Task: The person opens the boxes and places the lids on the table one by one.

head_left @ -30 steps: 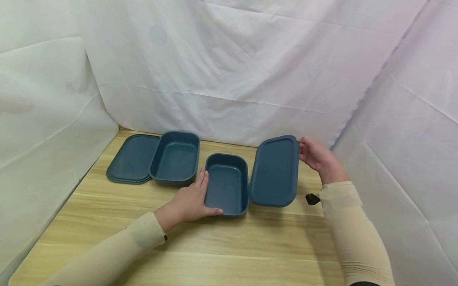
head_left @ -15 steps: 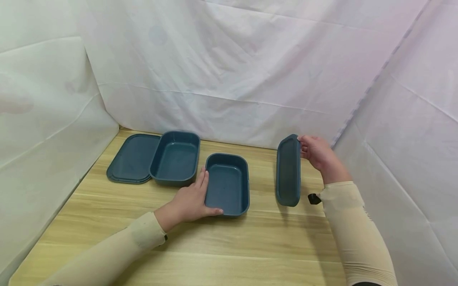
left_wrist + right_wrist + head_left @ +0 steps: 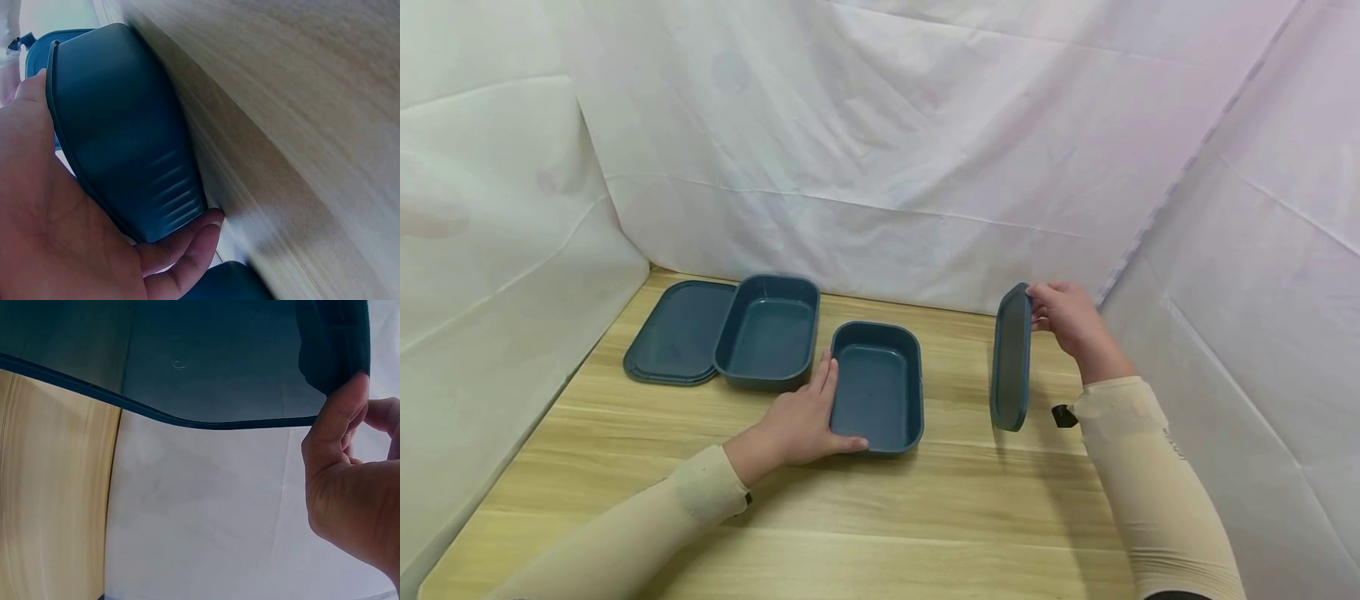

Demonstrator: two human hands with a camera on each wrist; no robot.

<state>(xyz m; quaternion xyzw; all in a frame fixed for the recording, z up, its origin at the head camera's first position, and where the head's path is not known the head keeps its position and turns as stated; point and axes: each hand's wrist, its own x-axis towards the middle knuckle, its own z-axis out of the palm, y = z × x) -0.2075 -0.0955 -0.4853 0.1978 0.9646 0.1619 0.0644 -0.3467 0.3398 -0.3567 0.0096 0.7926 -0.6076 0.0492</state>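
Note:
My left hand (image 3: 797, 421) rests against the right-hand dark blue food container (image 3: 872, 392), fingers straight along its left side and thumb at the near rim. In the left wrist view the container's ribbed outer wall (image 3: 125, 125) lies beside the palm. My right hand (image 3: 1067, 321) pinches a blue lid (image 3: 1011, 358) by its far corner, the lid standing almost on edge above the table. Seen from the right wrist, the thumb and fingers grip the lid's (image 3: 212, 375) corner, which looks thin and partly see-through.
A second blue container (image 3: 771, 329) stands to the left, its left edge overlapping another lid (image 3: 677, 333) that lies flat on the wooden table (image 3: 880, 533). White cloth walls (image 3: 880, 150) enclose the table at the back and both sides.
The lid in my right hand has swung away from the container, from facing the camera to nearly edge-on, shifting slightly right. My left hand and both containers have stayed in place.

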